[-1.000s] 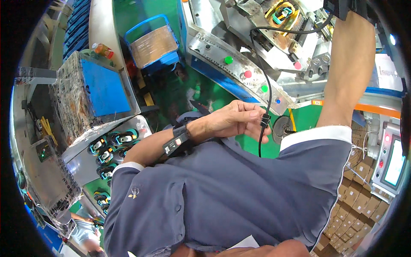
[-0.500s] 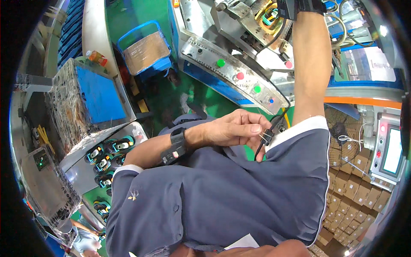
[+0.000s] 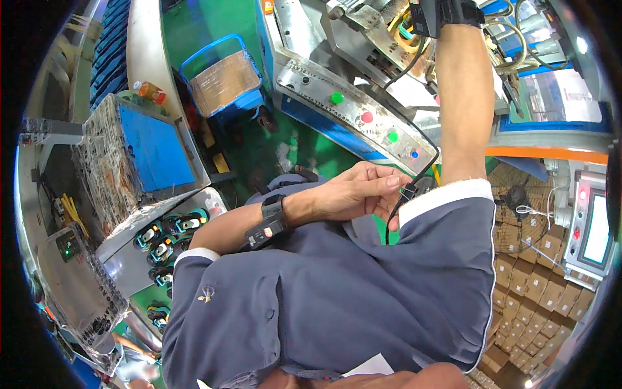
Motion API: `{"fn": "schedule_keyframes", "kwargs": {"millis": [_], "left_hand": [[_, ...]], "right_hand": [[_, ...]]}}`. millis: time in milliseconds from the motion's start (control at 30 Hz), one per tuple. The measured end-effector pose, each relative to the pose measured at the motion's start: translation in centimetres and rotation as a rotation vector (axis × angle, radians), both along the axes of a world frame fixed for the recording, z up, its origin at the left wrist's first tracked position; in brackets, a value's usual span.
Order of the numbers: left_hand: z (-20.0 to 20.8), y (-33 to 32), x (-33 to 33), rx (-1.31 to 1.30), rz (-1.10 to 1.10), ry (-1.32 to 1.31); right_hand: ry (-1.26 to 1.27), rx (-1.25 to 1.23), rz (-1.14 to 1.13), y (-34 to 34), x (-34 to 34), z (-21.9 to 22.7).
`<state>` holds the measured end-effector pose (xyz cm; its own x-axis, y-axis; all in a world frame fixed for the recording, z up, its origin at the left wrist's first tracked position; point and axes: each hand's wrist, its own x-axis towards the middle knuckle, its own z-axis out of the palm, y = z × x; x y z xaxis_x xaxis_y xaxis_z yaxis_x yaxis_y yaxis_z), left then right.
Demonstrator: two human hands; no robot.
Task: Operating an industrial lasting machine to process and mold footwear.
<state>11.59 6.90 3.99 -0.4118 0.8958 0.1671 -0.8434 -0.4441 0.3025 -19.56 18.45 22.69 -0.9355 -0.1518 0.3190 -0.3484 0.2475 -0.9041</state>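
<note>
While the right arm (image 3: 463,97) stretches up past the panel (image 3: 353,110), left hand (image 3: 363,188) is closed at the fingertips on a small black clip (image 3: 408,190) on the black cable (image 3: 428,170). Clip sits at the thumb tip, on the hand's right side, just beside the white cuff (image 3: 447,198). Cable's long axis there slants from lower left to upper right; lower length hangs past the fingers, upper length bends back along the panel, then up toward the right wrist strap (image 3: 447,16). Clip's own direction too small to tell. Right hand out of frame, grip can't be told.
</note>
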Motion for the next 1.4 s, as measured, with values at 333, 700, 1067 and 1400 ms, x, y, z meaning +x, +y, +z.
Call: {"fn": "schedule_keyframes", "kwargs": {"millis": [333,700,1067,1400], "left_hand": [[-0.4,0.0,-0.2,0.051,0.079,-0.085],[2.3,-1.4,-2.5,-0.079,0.24,-0.055],[1.8,-1.7,-2.8,-0.12,0.292,0.206],[-0.3,-1.1,-1.9,0.022,0.07,0.073]], "right_hand": [[-0.022,0.051,-0.066,-3.9,1.2,0.2],[0.002,0.052,0.024,-4.6,0.4,0.5],[-0.016,-0.05,0.128,-6.8,0.0,2.9],[0.037,0.02,0.148,-8.3,0.8,2.8]]}}
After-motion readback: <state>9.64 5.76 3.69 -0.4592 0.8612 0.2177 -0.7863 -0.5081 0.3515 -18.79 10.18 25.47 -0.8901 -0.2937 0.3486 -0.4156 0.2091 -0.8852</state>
